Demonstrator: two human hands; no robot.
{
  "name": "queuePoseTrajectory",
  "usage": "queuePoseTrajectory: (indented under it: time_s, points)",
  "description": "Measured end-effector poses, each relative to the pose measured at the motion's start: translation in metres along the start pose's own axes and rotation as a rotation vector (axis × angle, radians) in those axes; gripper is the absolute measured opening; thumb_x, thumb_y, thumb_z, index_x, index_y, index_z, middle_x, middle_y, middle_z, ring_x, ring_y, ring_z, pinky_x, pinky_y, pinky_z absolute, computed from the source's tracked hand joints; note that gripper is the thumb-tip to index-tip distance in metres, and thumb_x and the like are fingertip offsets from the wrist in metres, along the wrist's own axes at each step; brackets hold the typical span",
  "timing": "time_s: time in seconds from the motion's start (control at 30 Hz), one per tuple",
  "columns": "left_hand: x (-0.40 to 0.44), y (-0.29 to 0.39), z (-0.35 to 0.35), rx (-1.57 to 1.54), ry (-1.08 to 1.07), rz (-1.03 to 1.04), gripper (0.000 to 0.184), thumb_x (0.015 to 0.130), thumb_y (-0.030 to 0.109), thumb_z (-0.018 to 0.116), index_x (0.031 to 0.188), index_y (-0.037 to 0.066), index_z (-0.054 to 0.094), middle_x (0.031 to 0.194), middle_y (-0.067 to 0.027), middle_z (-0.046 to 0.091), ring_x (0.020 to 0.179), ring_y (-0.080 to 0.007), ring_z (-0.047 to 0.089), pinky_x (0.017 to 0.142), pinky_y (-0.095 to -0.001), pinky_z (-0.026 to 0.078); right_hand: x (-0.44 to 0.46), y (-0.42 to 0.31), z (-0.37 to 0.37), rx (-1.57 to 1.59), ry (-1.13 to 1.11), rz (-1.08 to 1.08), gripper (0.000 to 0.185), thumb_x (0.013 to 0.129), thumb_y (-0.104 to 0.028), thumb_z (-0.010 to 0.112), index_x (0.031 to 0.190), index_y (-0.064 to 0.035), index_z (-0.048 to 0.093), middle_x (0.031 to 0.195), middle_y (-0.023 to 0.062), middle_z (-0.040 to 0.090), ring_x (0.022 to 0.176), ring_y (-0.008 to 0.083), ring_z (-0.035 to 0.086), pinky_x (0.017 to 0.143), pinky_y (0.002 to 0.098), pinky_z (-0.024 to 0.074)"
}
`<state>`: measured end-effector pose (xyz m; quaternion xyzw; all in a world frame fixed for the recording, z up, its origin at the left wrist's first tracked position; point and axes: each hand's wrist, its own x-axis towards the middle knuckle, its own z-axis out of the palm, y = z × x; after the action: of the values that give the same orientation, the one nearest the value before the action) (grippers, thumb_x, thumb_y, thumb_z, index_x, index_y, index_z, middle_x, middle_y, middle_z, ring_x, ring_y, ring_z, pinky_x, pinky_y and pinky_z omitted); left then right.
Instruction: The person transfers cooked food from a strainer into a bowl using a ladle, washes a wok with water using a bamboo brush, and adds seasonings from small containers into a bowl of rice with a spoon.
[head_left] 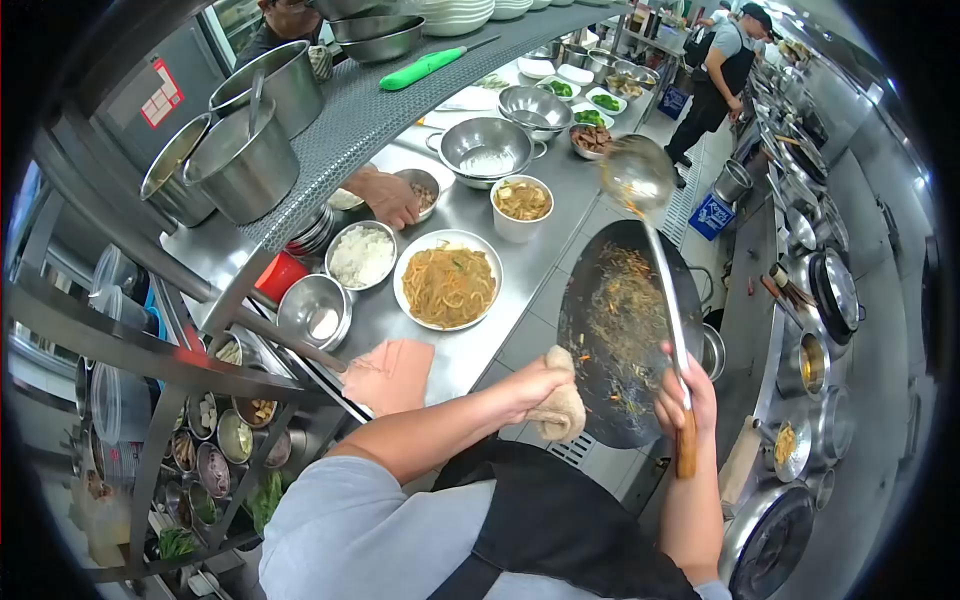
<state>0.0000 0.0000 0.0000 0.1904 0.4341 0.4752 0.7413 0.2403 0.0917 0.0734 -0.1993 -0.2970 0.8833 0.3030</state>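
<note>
My left hand (540, 388) is closed on a folded beige cloth (562, 412) at the near-left edge of a black wok (583, 300). Whether it grips the wok's edge or handle through the cloth is hidden. Thin noodles with orange shreds (630, 305) lie in the tilted wok. My right hand (690, 395) holds a long ladle (664, 275) near its wooden end, its metal bowl raised above the wok's far rim. To the left on the steel counter are a plate of thick noodles (450, 285) and a white tub of food (522, 210).
Another person's hand (385, 195) reaches over the counter beside a bowl of white rice (361, 256). A steel shelf (350, 130) with pots and a green-handled tool (422, 70) overhangs the left. Stoves with pans line the right. A co-worker (722, 80) stands in the far aisle.
</note>
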Motion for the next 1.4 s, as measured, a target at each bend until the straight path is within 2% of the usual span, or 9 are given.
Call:
queuePoseTrajectory:
  time_s: [0.13, 0.3, 0.43, 0.5, 0.57, 0.67, 0.77, 1.03, 1.4]
  points:
    - [0.019, -0.026, -0.009, 0.079, -0.001, -0.049, 0.021, 0.087, 0.012, 0.056, 0.104, 0.001, 0.059, 0.091, -0.0115, 0.066, 0.079, -0.0194, 0.066, 0.068, -0.0326, 0.055, -0.093, 0.031, -0.028, 0.148, -0.037, -0.208, 0.043, 0.096, -0.016, 0.050, 0.133, -0.0006, 0.034, 0.054, 0.0028, 0.043, 0.034, 0.0154, 0.047, 0.031, 0.0299, 0.0304]
    - [0.029, -0.042, 0.114, 0.161, -0.193, -0.293, 0.024, 0.088, 0.016, 0.055, 0.105, -0.001, 0.059, 0.089, -0.0152, 0.067, 0.078, -0.0264, 0.070, 0.065, -0.0380, 0.059, -0.237, 0.004, -0.024, 0.246, 0.160, -0.431, 0.039, 0.097, -0.012, 0.042, 0.135, -0.0020, 0.039, 0.060, 0.0036, 0.045, 0.037, 0.0150, 0.046, 0.035, 0.0289, 0.0332]
    - [0.054, -0.087, 0.142, 0.275, -0.191, -0.286, 0.025, 0.089, 0.016, 0.052, 0.107, 0.000, 0.058, 0.091, -0.0145, 0.067, 0.077, -0.0274, 0.070, 0.064, -0.0409, 0.060, -0.266, -0.007, -0.081, 0.414, 0.552, -0.594, 0.035, 0.099, -0.017, 0.039, 0.131, -0.0026, 0.045, 0.060, -0.0006, 0.044, 0.037, 0.0107, 0.040, 0.035, 0.0270, 0.0333]
    - [0.073, -0.108, 0.159, 0.230, -0.380, -0.567, 0.023, 0.088, 0.017, 0.055, 0.104, 0.001, 0.060, 0.087, -0.0121, 0.068, 0.076, -0.0258, 0.069, 0.063, -0.0382, 0.060, -0.289, -0.016, -0.097, 0.435, 0.542, -0.663, 0.036, 0.100, -0.016, 0.037, 0.132, -0.0015, 0.045, 0.059, -0.0014, 0.042, 0.037, 0.0098, 0.037, 0.036, 0.0262, 0.0309]
    - [0.084, -0.156, 0.191, -0.058, -0.591, -0.559, 0.015, 0.090, 0.021, 0.057, 0.097, 0.007, 0.060, 0.083, -0.0072, 0.067, 0.071, -0.0209, 0.067, 0.062, -0.0354, 0.058, -0.330, -0.012, -0.081, 0.412, 0.577, -0.741, 0.040, 0.101, -0.016, 0.034, 0.137, 0.0013, 0.040, 0.057, -0.0015, 0.040, 0.036, 0.0092, 0.036, 0.034, 0.0266, 0.0309]
    - [0.075, -0.187, 0.295, 0.087, -0.401, -0.571, 0.010, 0.091, 0.015, 0.055, 0.095, 0.007, 0.060, 0.084, -0.0078, 0.066, 0.073, -0.0204, 0.068, 0.064, -0.0366, 0.058, -0.411, 0.016, -0.064, 0.256, 0.679, -0.864, 0.046, 0.099, -0.012, 0.031, 0.142, 0.0050, 0.029, 0.060, 0.0006, 0.040, 0.034, 0.0087, 0.036, 0.030, 0.0249, 0.0286]
    - [0.088, -0.237, 0.378, 0.014, -0.546, -0.605, 0.014, 0.087, 0.014, 0.058, 0.097, 0.004, 0.058, 0.080, -0.0087, 0.062, 0.072, -0.0191, 0.065, 0.064, -0.0349, 0.058, -0.462, 0.055, -0.047, -0.053, 0.820, -0.923, 0.046, 0.101, -0.017, 0.033, 0.143, 0.0033, 0.030, 0.060, -0.0003, 0.041, 0.034, 0.0070, 0.037, 0.027, 0.0220, 0.0301]
    - [0.144, -0.391, 0.557, 0.170, -0.775, -0.711, 0.021, 0.088, 0.021, 0.049, 0.101, 0.005, 0.057, 0.087, -0.0127, 0.063, 0.076, -0.0247, 0.064, 0.054, -0.0443, 0.047, -0.515, 0.065, -0.048, 0.031, 1.332, -0.822, 0.045, 0.101, -0.017, 0.033, 0.142, 0.0032, 0.032, 0.059, -0.0007, 0.040, 0.034, 0.0068, 0.037, 0.027, 0.0218, 0.0298]
    - [0.196, -0.468, 0.580, 0.264, -0.761, -0.835, 0.028, 0.088, 0.028, 0.057, 0.108, 0.008, 0.057, 0.093, -0.0080, 0.064, 0.055, -0.0202, 0.067, 0.040, -0.0429, 0.045, -0.509, 0.038, -0.061, 0.226, 1.682, -0.712, 0.044, 0.101, -0.017, 0.034, 0.140, 0.0031, 0.034, 0.059, -0.0013, 0.040, 0.034, 0.0064, 0.036, 0.028, 0.0215, 0.0293]
